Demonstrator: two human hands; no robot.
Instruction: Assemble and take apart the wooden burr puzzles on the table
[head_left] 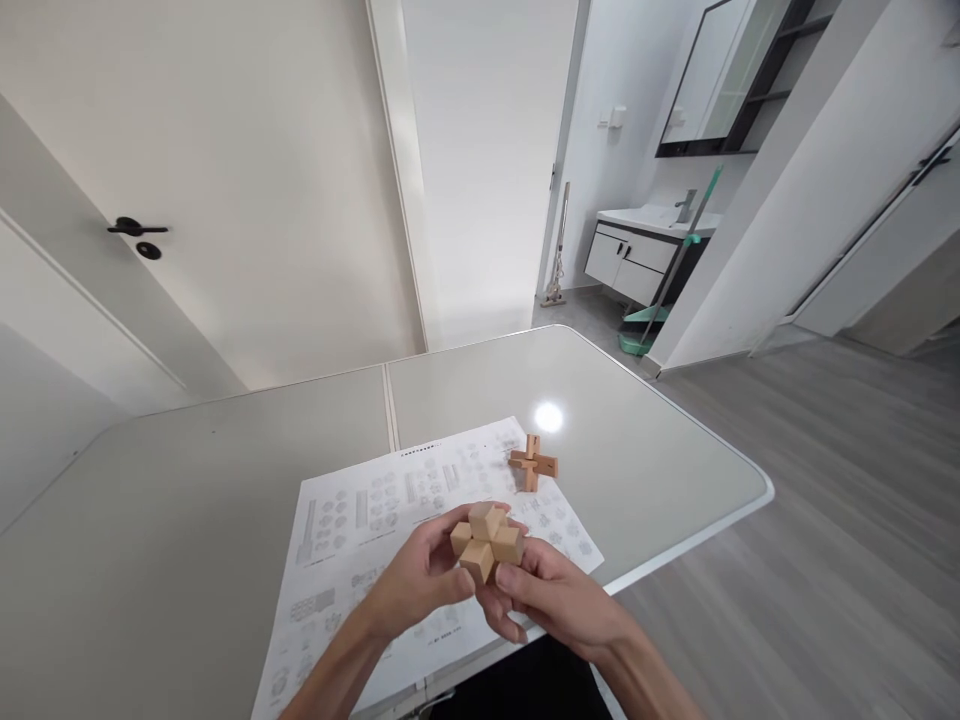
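A light wooden burr puzzle, a cross of interlocked blocks, is held just above the table's near edge. My left hand grips it from the left with curled fingers. My right hand grips it from below and the right, fingers wrapped under it. Beneath both hands lies a printed instruction sheet with small diagrams. A second, darker wooden cross puzzle stands on the sheet's far right corner, apart from my hands.
The grey table has a seam down its middle and a rounded right corner. Behind it are a white door with a black handle, an open doorway, a bathroom vanity and a green mop.
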